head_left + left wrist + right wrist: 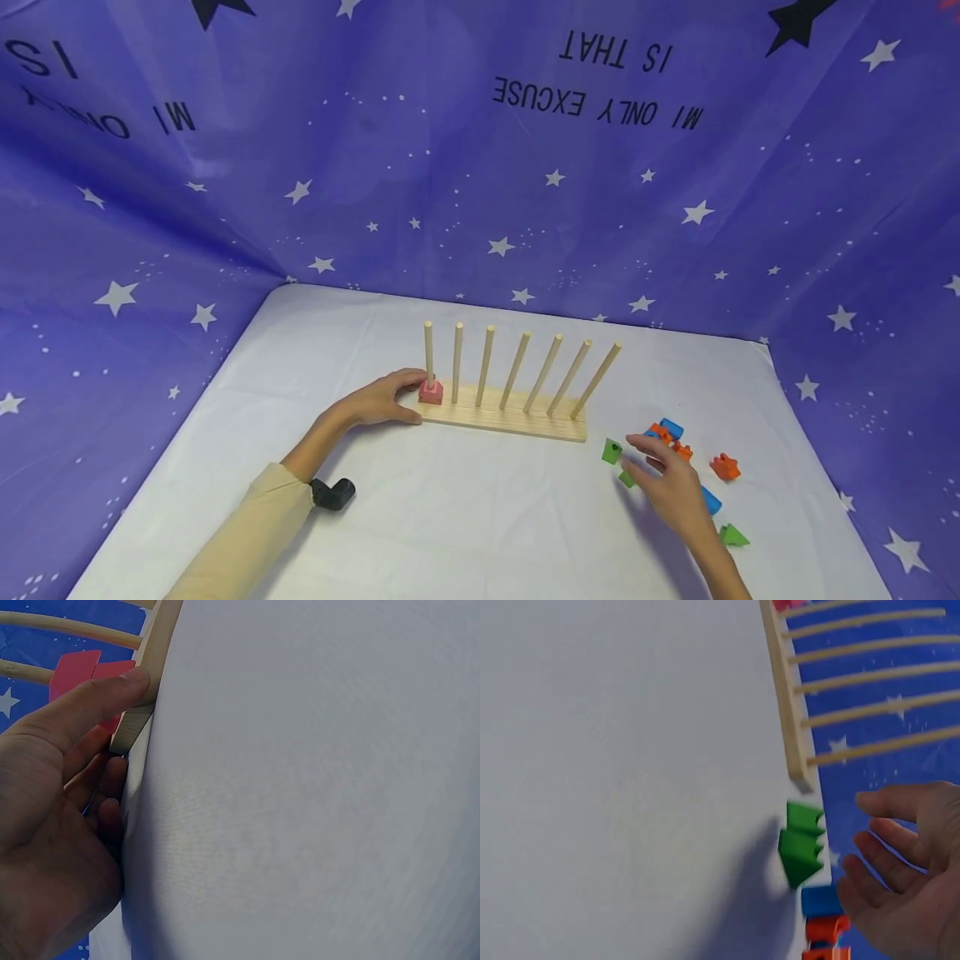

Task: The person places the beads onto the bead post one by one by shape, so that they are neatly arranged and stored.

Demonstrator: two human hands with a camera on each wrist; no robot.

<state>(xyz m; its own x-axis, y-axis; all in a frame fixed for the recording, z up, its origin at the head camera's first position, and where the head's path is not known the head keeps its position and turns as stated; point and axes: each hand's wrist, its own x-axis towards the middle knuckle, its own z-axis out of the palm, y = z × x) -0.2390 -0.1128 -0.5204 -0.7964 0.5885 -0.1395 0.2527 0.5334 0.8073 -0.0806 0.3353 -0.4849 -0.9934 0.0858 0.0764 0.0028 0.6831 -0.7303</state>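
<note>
A wooden peg board (502,421) with several upright pegs stands on the white table. My left hand (384,400) holds its left end, thumb on the front edge and fingers behind, as the left wrist view shows. A red block (431,394) sits at the bottom of the leftmost peg, right beside that hand. Over the loose blocks on the right hovers my right hand (667,487), fingers spread and nothing between them. Nearest to it are one green block (612,451) and a second green block (627,479), partly hidden by the thumb in the head view.
Around the right hand lie a blue block (671,429), an orange star-shaped block (725,467), another blue block (711,501) and a green triangular block (733,536). A purple star-printed cloth (450,167) rises behind the table. A black device (333,494) is on the left wrist.
</note>
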